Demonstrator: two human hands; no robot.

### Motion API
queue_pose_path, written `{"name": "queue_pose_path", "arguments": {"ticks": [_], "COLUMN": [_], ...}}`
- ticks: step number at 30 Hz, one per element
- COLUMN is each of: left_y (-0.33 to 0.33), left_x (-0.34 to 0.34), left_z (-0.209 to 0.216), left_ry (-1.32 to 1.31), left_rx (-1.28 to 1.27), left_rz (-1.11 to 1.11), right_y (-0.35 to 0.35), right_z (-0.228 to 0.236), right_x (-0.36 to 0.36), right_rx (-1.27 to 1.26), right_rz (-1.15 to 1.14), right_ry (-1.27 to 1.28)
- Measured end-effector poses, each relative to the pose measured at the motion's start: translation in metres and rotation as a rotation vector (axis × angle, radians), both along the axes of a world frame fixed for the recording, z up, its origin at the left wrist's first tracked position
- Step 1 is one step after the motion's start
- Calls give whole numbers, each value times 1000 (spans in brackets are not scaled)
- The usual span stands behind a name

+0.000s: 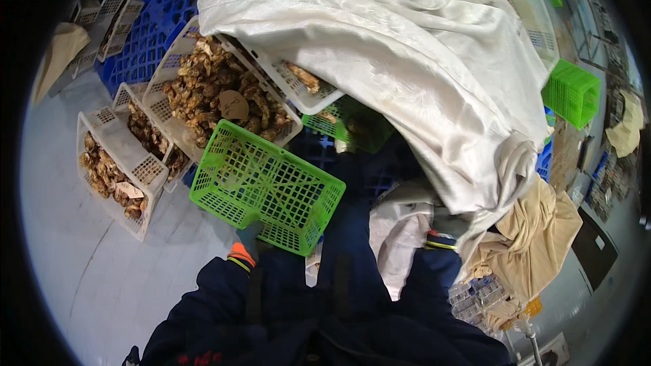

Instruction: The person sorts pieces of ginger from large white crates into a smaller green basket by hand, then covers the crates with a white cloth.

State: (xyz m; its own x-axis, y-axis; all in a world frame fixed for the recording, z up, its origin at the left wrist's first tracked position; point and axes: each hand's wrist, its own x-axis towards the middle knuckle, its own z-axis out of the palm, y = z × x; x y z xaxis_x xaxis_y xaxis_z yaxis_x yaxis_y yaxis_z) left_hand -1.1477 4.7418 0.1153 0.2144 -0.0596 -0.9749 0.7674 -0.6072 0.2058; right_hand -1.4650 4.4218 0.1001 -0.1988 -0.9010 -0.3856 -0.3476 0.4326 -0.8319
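A green plastic basket (271, 186) with lattice walls hangs tilted in front of me, nothing inside it. My left hand (249, 234), in a grey glove with an orange cuff, is closed on its near edge. A large shiny white cloth (380, 34) drapes over stacked crates, its folds running down to my right side. My right hand (447, 224), also gloved, is closed on the lower folds of this cloth; its fingers are partly hidden. Just beyond the green basket stands a white crate (157, 95) heaped with brown, knobby, shell-like pieces (203, 81) and a round tan tag (234, 104).
More white crates (150, 203) of brown pieces stand on the left floor. A blue pallet (152, 34) lies at the far left. Under the cloth, another green basket (366, 129) shows in shadow. On the right are a green basket (571, 93) and a beige cloth (542, 230).
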Motion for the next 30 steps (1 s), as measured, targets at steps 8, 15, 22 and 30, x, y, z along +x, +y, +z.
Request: {"name": "queue_pose_path", "arguments": {"ticks": [8, 15, 22, 30], "left_y": [10, 42, 36, 48], "left_x": [-10, -25, -42, -60], "left_z": [-39, -59, -58, -62], "left_ry": [84, 157, 119, 72], "left_rx": [-81, -121, -45, 2], "left_rz": [57, 220, 353, 377], "right_y": [-214, -290, -221, -109], "right_z": [202, 154, 74, 25], "right_x": [-9, -101, 3, 285], "right_rx": [-726, -511, 836, -908], "right_rz": [640, 78, 460, 1288], "right_ry": [438, -432, 47, 551]}}
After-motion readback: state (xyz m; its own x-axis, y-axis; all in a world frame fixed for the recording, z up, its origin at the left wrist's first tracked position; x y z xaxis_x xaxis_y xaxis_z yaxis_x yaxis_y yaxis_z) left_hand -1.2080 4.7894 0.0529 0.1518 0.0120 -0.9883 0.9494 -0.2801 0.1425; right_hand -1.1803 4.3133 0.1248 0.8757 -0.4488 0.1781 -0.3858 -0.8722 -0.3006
